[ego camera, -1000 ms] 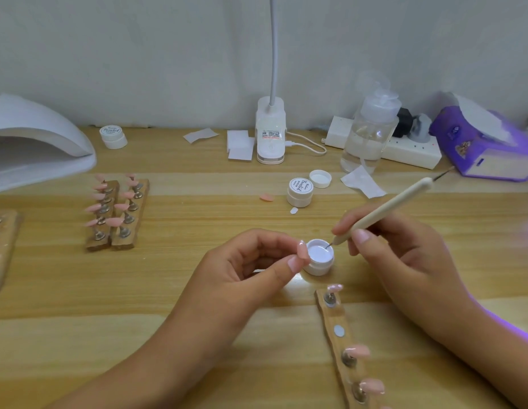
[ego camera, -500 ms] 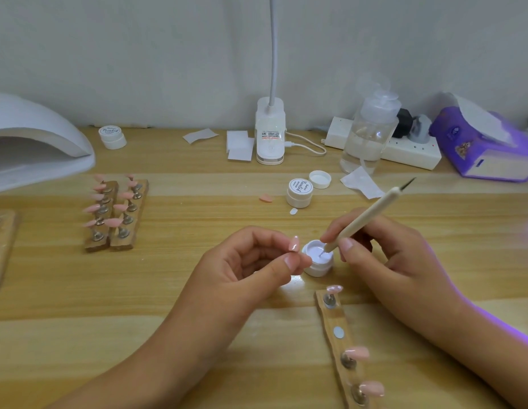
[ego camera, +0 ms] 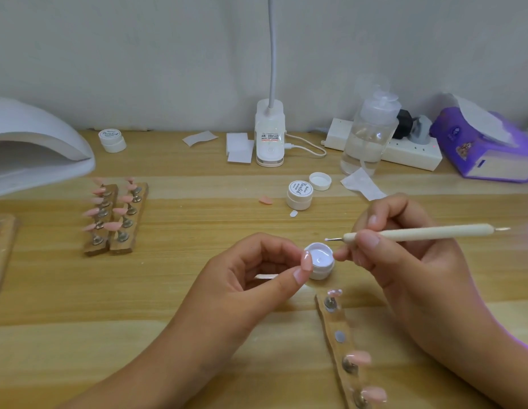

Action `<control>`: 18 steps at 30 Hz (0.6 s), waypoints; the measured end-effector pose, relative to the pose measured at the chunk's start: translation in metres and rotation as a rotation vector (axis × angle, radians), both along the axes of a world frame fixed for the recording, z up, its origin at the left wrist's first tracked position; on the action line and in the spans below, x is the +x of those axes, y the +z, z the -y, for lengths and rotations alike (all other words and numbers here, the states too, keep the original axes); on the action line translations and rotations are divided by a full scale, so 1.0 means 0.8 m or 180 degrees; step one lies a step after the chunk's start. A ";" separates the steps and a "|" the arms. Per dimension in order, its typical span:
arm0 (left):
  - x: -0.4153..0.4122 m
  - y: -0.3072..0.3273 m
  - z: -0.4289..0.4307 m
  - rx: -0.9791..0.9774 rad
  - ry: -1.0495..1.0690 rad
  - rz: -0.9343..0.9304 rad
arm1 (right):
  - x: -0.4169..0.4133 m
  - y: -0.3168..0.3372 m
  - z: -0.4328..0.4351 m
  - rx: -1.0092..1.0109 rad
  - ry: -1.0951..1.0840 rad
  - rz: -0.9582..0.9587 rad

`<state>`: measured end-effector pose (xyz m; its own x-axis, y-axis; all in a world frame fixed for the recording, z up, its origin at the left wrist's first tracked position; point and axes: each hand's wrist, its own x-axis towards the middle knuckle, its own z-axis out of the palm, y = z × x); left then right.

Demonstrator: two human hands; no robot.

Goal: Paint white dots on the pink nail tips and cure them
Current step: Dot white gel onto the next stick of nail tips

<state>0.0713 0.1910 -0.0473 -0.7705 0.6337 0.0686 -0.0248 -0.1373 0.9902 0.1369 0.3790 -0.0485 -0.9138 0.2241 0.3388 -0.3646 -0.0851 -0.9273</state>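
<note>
My left hand (ego camera: 245, 278) pinches a pink nail tip (ego camera: 306, 261) between thumb and forefinger, right beside the open white paint jar (ego camera: 321, 261). My right hand (ego camera: 404, 255) grips a cream dotting pen (ego camera: 416, 233) lying nearly level, its metal point just above the jar with a white blob on it. A wooden holder strip (ego camera: 338, 335) with pink tips (ego camera: 360, 357) runs toward the near edge below the jar.
Two more wooden holders with pink tips (ego camera: 115, 216) sit at the left. The white curing lamp (ego camera: 35, 149) stands far left. A closed jar (ego camera: 299, 194), loose lid (ego camera: 320, 180), loose tip (ego camera: 265, 200), liquid bottle (ego camera: 369, 134), desk lamp base (ego camera: 270, 134), power strip and purple box line the back.
The pen has lifted out of the paint jar and swung from a steep slant to nearly level. My left hand has kept the nail tip by the jar.
</note>
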 end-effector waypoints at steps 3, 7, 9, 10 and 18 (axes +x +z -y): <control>0.001 0.000 0.000 -0.0019 -0.0025 0.0009 | 0.001 0.001 0.003 -0.0055 0.0130 0.0029; 0.001 0.001 0.000 -0.0066 -0.0003 0.0032 | 0.001 0.001 0.004 -0.0075 0.0225 0.0037; 0.001 0.001 0.001 -0.0063 -0.0026 0.0016 | 0.001 0.001 0.004 -0.0085 0.0289 0.0039; 0.001 0.001 0.001 -0.0059 -0.0039 -0.0008 | 0.001 0.001 0.005 -0.0107 0.0320 0.0031; 0.001 0.000 0.001 -0.0062 -0.0107 -0.0114 | 0.002 0.002 0.007 -0.0232 0.0373 0.0009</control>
